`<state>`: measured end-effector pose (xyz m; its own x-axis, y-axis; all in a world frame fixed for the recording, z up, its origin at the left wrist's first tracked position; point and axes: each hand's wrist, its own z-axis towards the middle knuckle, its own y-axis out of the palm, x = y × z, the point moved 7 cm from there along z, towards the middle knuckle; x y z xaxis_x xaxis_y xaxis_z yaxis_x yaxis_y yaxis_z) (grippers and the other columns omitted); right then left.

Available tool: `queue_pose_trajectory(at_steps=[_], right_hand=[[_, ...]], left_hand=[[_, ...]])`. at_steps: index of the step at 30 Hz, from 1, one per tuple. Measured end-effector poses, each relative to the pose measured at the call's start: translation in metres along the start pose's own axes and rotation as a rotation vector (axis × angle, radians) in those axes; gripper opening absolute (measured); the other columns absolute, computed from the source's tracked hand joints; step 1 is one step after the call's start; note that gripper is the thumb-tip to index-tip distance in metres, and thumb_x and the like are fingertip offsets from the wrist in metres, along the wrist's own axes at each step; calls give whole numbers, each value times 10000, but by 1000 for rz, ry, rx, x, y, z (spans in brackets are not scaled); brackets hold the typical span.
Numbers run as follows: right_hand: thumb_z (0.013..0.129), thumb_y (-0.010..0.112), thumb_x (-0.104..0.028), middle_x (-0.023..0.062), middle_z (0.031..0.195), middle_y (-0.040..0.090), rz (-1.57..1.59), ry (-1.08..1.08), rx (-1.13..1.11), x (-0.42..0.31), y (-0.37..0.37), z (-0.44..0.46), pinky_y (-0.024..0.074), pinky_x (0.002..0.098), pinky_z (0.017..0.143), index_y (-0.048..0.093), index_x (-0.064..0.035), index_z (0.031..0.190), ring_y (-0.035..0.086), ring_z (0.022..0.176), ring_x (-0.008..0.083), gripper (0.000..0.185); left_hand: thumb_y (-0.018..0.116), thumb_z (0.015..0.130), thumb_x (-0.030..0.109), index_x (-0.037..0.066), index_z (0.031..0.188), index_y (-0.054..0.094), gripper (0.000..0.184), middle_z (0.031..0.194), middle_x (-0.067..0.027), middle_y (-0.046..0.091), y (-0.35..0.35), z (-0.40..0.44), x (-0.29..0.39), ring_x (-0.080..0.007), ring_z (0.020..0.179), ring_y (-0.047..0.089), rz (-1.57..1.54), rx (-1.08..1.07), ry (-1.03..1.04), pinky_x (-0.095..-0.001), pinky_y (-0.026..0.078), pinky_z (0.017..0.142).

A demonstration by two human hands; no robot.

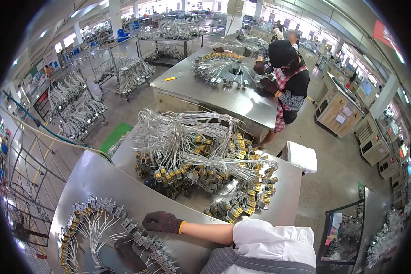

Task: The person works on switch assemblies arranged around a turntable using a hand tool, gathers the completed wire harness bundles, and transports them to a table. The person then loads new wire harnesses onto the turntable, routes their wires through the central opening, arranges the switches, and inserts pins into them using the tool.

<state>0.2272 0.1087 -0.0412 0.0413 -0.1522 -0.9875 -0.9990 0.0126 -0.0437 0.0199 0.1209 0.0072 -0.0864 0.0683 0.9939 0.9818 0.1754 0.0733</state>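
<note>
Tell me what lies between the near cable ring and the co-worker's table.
A heap of cables on a middle table, seen in the head view.

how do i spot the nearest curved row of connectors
At the picture's bottom left is a metal table. On it, small metal connectors curve around pale wires. A similar row lies beyond the heaped cables; only this one has the camera wearer's gloved right hand beside it.

The right grip [162, 222] is sitting just beside a cable ring [99, 204] on the surface [90, 176], the left grip [129, 255] is showing inside it, a cable heap [187, 155] is lying beyond, and a co-worker [300, 86] is handling another ring [221, 64].
</note>
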Motion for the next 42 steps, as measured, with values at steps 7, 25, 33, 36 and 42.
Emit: queue_pose_trajectory(at_steps=[7,25,33,36,42], right_hand=[[783,664,-240,89,995,687,-34,-110,37,-19,-4,-8,510,341,837,673,-82,1038,649,919,194,300],[807,593,-451,174,1009,668,-387,9,-256,-37,29,5,497,441,821,612,-108,1190,654,939,323,514],[775,620,-458,152,999,682,-531,-48,-196,-49,27,10,510,416,841,634,-122,1155,660,945,324,507],[771,629,-472,145,1004,682,-740,22,-254,-81,38,2,506,426,855,635,-120,1133,651,958,346,505],[774,619,-532,162,1052,666,-676,-79,-128,-48,38,5,493,448,870,622,-108,1149,634,990,357,566]], left_hand=[[414,973,346,-52,1023,625,453,996,-166,660,4,6,12,-232,854,621,163,-247,109,-329,511,777],[437,996,399,-6,1095,572,438,1051,-143,615,-9,-16,-13,-241,906,612,141,-338,120,-370,504,842],[506,987,298,18,1042,566,291,992,-105,592,9,-35,3,-215,868,595,-49,-258,-83,-343,503,783],[671,854,217,9,962,587,249,931,-116,602,-8,-8,-15,-220,837,586,933,-264,299,-350,490,749],[759,695,174,-2,797,593,263,835,-115,621,-12,-7,-16,-268,714,604,372,-201,157,-394,502,639]])
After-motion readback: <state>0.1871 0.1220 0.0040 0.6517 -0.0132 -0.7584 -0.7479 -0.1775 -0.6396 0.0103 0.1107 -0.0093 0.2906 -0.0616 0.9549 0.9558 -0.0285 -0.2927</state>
